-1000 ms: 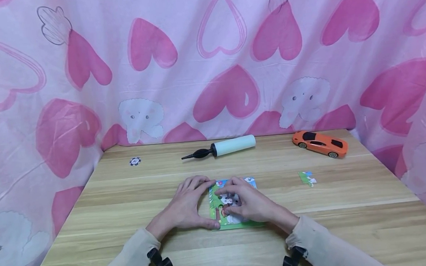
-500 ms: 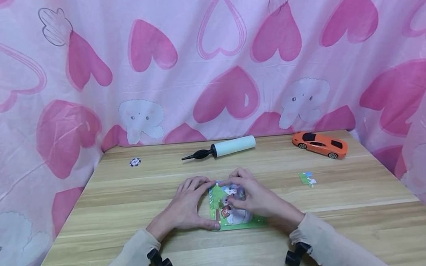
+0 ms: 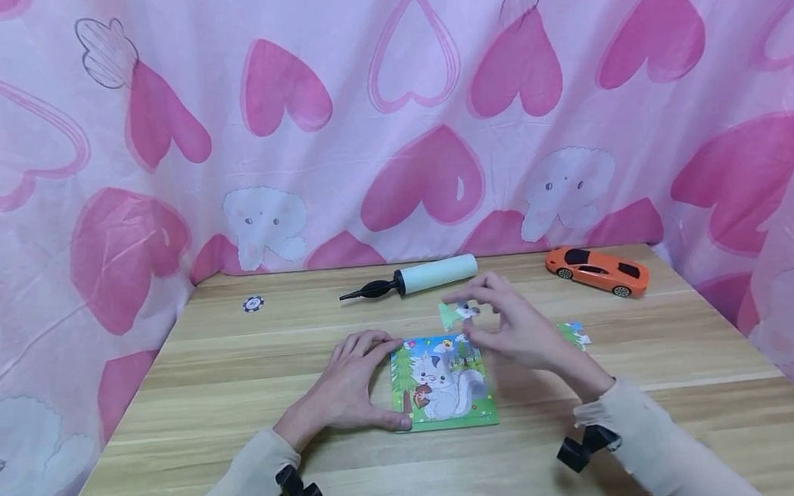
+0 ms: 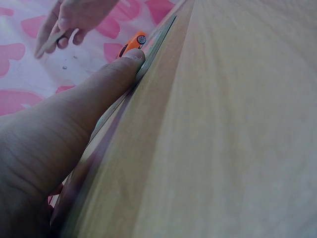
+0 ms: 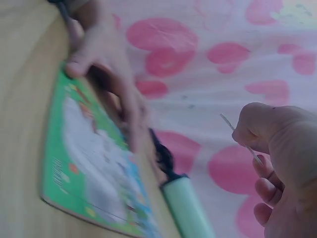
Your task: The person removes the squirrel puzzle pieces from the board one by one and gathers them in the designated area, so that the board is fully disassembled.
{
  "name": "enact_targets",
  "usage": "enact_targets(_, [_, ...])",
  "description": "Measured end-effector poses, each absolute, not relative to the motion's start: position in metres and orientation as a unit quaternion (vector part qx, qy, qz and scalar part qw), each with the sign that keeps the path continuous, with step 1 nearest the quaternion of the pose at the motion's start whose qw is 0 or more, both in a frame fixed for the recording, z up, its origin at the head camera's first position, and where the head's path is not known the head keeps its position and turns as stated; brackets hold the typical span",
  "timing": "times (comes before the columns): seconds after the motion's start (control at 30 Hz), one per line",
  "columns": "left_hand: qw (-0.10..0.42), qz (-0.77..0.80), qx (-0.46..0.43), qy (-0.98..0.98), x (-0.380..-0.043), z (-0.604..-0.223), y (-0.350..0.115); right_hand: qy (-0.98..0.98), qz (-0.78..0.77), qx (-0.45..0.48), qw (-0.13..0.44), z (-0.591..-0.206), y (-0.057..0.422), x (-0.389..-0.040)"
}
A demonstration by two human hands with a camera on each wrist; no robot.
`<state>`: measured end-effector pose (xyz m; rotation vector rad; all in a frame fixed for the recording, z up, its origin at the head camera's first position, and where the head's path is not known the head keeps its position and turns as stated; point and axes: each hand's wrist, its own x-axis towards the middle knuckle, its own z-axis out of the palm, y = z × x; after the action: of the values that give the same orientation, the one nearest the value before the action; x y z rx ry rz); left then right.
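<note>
A square squirrel puzzle (image 3: 444,385) lies flat on the table in front of the person. At its left edge rests the left hand (image 3: 353,379), thumb on the lower corner and fingers by the upper one. In the left wrist view that thumb (image 4: 106,84) lies straight along the board's edge. Beyond the puzzle's upper right corner, the right hand (image 3: 514,320) pinches a puzzle piece (image 3: 450,315) between thumb and fingers, in the air. The right wrist view shows this piece edge-on (image 5: 227,121), apart from the board.
A second puzzle piece (image 3: 574,334), green and blue, lies right of the board, partly behind the right hand. Farther back are a poker chip (image 3: 253,304), a balloon pump (image 3: 436,274) and an orange toy car (image 3: 598,271). A pink heart-patterned curtain (image 3: 420,178) hangs behind the table.
The right hand has lifted off the board and moved away and to the right, the puzzle piece pinched in it. More of the squirrel picture shows. The left hand has stayed put.
</note>
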<state>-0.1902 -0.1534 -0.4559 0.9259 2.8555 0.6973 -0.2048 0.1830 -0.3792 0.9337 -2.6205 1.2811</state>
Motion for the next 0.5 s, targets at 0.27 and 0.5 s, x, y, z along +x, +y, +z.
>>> enact_targets(0.27, [0.028,0.230,0.302,0.925,-0.190,-0.458,-0.152,-0.872,0.388,0.278,0.108,-0.360,0.231,-0.206])
enact_targets(0.5, [0.031,0.232,0.299,0.925,-0.190,-0.456,-0.154,-0.878,0.362,0.268,0.165,-0.351,0.273,-0.199])
